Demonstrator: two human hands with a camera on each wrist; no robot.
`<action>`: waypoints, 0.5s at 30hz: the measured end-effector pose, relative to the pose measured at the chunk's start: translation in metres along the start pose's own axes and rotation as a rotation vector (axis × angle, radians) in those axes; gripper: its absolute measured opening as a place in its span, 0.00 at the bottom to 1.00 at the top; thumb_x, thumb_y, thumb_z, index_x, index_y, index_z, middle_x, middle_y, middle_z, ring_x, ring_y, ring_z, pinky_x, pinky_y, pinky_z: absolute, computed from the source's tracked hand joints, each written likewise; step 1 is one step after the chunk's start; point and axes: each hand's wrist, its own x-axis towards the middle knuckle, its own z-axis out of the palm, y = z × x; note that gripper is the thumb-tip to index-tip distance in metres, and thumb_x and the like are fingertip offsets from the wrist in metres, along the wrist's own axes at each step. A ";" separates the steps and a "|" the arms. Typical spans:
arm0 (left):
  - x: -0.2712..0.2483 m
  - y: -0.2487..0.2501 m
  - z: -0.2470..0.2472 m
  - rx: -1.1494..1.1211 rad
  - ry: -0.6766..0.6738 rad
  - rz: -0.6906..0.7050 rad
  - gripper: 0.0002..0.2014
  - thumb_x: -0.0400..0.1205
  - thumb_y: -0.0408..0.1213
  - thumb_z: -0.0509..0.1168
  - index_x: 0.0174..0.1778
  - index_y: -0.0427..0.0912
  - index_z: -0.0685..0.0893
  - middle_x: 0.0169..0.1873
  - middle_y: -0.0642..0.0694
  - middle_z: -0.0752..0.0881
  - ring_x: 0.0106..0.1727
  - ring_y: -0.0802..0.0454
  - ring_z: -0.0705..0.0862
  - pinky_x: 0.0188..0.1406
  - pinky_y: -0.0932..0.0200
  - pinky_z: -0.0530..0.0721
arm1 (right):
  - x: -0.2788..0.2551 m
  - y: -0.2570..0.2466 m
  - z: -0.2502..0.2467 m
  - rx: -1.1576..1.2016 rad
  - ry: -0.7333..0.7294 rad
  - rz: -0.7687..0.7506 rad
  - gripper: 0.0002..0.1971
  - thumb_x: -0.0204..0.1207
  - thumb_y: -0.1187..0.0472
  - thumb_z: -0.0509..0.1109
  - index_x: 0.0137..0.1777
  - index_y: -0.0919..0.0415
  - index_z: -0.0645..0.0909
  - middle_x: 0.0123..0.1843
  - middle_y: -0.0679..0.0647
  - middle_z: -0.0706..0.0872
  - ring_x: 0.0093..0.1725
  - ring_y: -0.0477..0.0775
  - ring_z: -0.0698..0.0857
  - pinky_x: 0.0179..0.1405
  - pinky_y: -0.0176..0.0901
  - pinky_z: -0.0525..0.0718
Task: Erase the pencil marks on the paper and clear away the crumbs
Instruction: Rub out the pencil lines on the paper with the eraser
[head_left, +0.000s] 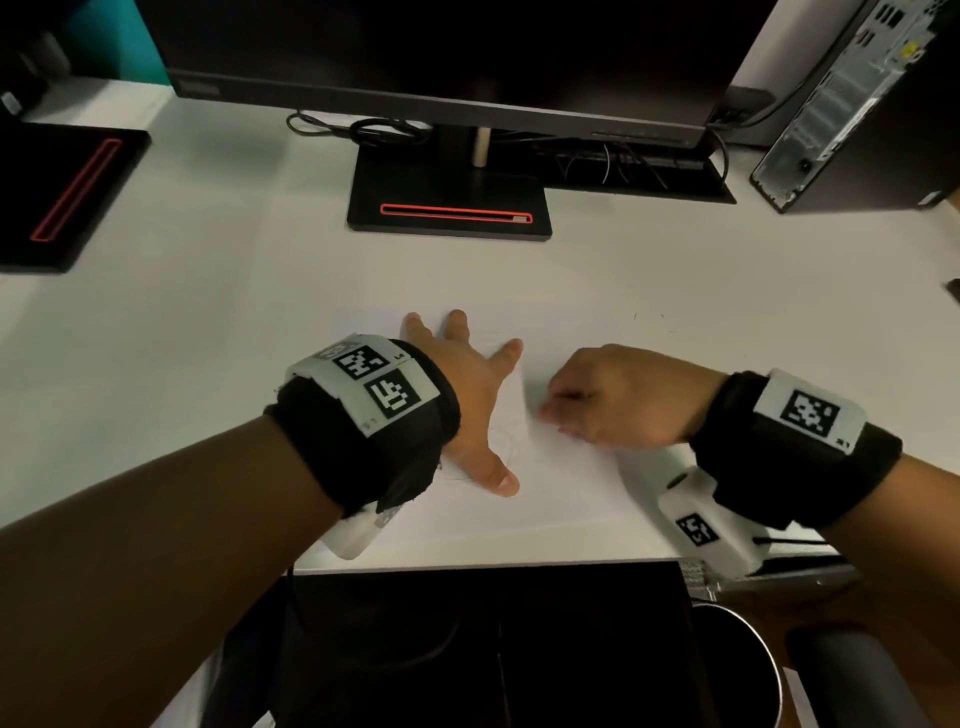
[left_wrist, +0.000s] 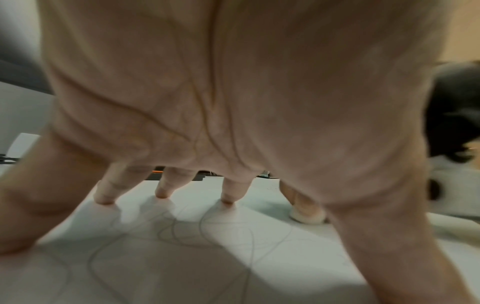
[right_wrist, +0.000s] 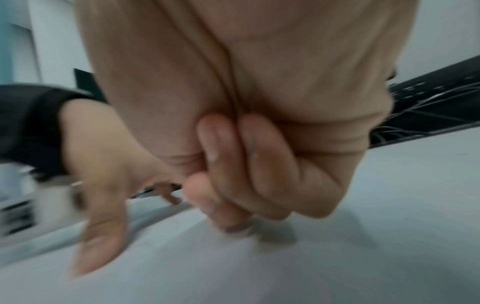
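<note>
A white sheet of paper (head_left: 561, 483) lies on the white desk near its front edge. Faint looping pencil marks (left_wrist: 182, 232) run across it under and around my left hand (head_left: 467, 384). That hand is spread flat, its fingertips (left_wrist: 161, 194) and thumb pressing the sheet down. Just to its right, my right hand (head_left: 597, 400) is curled, knuckles up, pinching a small white eraser (left_wrist: 307, 218) whose end touches the paper. The right wrist view is blurred; there the curled fingers (right_wrist: 233, 174) hide the eraser.
A black monitor stand (head_left: 449, 208) with a red slot sits behind the paper, with cables beside it. A computer tower (head_left: 857, 104) stands at the back right and a black pad (head_left: 62, 192) at the left. Below the desk's front edge (head_left: 493, 566) is a dark bin (head_left: 737, 670).
</note>
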 end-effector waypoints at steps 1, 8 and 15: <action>0.001 -0.001 0.000 -0.006 0.000 -0.001 0.67 0.65 0.77 0.71 0.85 0.62 0.29 0.86 0.34 0.34 0.84 0.21 0.41 0.79 0.31 0.61 | -0.002 -0.004 0.005 -0.015 -0.012 -0.034 0.21 0.86 0.49 0.62 0.35 0.60 0.81 0.31 0.51 0.86 0.32 0.49 0.80 0.39 0.46 0.79; 0.002 0.000 0.001 -0.003 0.006 -0.002 0.67 0.65 0.77 0.71 0.85 0.61 0.29 0.86 0.34 0.35 0.84 0.20 0.43 0.79 0.31 0.61 | -0.008 0.010 0.002 -0.007 -0.021 -0.011 0.21 0.86 0.49 0.62 0.33 0.58 0.78 0.28 0.49 0.81 0.30 0.49 0.78 0.41 0.48 0.79; 0.003 -0.001 0.001 -0.003 0.002 0.002 0.68 0.65 0.77 0.71 0.85 0.62 0.28 0.86 0.34 0.34 0.84 0.20 0.41 0.78 0.29 0.62 | -0.016 0.009 0.012 -0.023 -0.040 -0.052 0.22 0.86 0.46 0.62 0.33 0.58 0.77 0.29 0.50 0.81 0.31 0.49 0.78 0.41 0.50 0.81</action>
